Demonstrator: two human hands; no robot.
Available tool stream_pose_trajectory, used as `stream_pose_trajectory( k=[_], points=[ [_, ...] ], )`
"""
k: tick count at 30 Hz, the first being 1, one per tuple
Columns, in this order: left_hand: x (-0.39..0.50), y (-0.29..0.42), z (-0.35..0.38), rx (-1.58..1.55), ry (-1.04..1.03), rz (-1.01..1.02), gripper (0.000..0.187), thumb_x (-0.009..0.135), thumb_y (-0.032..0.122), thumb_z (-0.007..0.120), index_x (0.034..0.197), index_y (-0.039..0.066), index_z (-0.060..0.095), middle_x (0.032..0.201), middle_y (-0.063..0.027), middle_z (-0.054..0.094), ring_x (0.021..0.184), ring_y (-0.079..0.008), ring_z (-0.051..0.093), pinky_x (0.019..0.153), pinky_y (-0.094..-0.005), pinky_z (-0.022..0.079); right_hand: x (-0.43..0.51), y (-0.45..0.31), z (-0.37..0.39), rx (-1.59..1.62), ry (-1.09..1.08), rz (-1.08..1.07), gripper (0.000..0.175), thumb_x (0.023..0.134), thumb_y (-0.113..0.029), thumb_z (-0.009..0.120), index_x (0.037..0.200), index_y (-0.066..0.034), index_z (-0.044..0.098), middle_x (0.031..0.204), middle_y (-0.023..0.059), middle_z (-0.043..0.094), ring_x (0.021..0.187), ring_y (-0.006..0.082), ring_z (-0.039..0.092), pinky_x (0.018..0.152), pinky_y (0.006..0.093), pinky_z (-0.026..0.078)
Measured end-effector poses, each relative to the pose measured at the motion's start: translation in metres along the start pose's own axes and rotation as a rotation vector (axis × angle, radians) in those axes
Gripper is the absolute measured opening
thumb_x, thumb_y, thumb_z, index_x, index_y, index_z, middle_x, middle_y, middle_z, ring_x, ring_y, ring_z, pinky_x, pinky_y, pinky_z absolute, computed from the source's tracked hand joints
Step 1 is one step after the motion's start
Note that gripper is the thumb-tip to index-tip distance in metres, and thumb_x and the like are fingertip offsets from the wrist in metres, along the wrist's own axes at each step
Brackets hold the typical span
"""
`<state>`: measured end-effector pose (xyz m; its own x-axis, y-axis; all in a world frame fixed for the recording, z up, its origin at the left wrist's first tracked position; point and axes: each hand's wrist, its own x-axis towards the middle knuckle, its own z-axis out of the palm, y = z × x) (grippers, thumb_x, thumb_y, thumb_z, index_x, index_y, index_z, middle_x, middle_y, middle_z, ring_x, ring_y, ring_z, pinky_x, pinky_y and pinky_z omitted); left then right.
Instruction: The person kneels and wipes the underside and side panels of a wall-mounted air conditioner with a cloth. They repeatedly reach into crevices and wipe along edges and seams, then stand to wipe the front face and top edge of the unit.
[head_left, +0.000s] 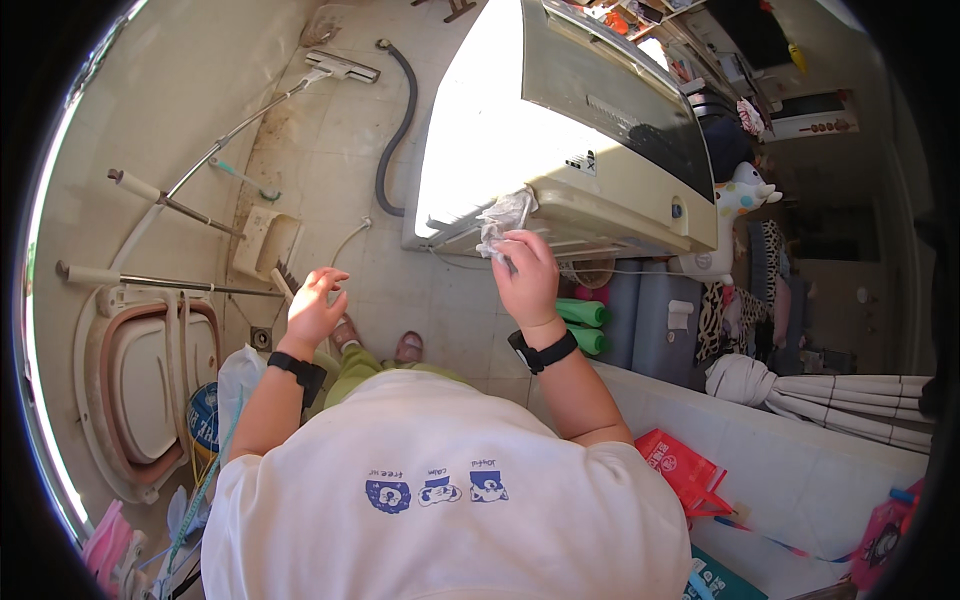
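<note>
My right hand (529, 279) pinches a crumpled, greyish-white cloth (507, 216). This rag lies against the lower edge of a cream washing machine (555, 176), whose side is washed out by bright sunlight. A dark lid or panel (622, 112) covers part of the machine, and a small label is stuck beside it. My left hand (315, 307) hangs in the air over the floor, fingers loosely bent and apart, holding nothing. Black bands circle both wrists.
A grey drain hose (387, 142) curves over the tiled floor (442, 300). Along the left wall are a squeegee (341, 66), a dustpan (264, 240) and a folded basin (142, 382). Green slippers (585, 313) and a red bag (679, 469) lie at right.
</note>
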<state>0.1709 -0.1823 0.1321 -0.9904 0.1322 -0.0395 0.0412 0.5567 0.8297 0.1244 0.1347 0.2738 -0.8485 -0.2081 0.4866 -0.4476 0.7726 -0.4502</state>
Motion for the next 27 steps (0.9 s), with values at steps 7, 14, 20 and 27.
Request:
stream_pose_trajectory(
  k=[7, 14, 20, 27],
  points=[
    [0.011, 0.023, 0.013, -0.013, -0.029, 0.036, 0.028, 0.081, 0.011, 0.063, 0.109, 0.012, 0.062, 0.11, -0.0078, 0.06, 0.088, -0.0209, 0.064, 0.077, -0.0352, 0.052, 0.046, 0.023, -0.084, -0.009, 0.453, 0.104, 0.021, 0.073, 0.004, 0.07, 0.091, -0.0017, 0.062, 0.099, 0.0132, 0.063, 0.089, 0.0257, 0.062, 0.078, 0.0322, 0.05],
    [0.063, 0.114, 0.029, 0.005, 0.016, 0.324, 0.035, 0.08, 0.013, 0.067, 0.115, 0.014, 0.06, 0.106, -0.0066, 0.061, 0.087, -0.0193, 0.063, 0.078, -0.0338, 0.051, 0.076, 0.043, -0.1, 0.246, 0.354, 0.091, 0.019, 0.077, 0.005, 0.068, 0.093, -0.0001, 0.06, 0.104, 0.0111, 0.061, 0.09, 0.0184, 0.06, 0.077, 0.027, 0.051],
    [0.086, 0.174, 0.035, -0.117, 0.052, 0.349, 0.042, 0.079, 0.021, 0.071, 0.118, 0.013, 0.059, 0.101, -0.0039, 0.064, 0.08, -0.0176, 0.064, 0.072, -0.0326, 0.051, 0.063, 0.024, -0.075, 0.839, 0.268, 0.267, 0.02, 0.084, 0.007, 0.063, 0.099, -0.0021, 0.054, 0.107, 0.0065, 0.055, 0.096, 0.0139, 0.057, 0.084, 0.0276, 0.048],
    [0.085, 0.181, 0.057, -0.243, 0.097, 0.254, 0.039, 0.077, 0.012, 0.067, 0.115, 0.01, 0.062, 0.101, -0.0089, 0.066, 0.081, -0.0252, 0.064, 0.072, -0.0338, 0.052, 0.016, -0.003, -0.009, 1.28, 0.076, 0.636, 0.031, 0.087, 0.001, 0.062, 0.116, -0.0041, 0.05, 0.112, 0.0066, 0.054, 0.102, 0.0142, 0.054, 0.091, 0.029, 0.045]
  ],
)
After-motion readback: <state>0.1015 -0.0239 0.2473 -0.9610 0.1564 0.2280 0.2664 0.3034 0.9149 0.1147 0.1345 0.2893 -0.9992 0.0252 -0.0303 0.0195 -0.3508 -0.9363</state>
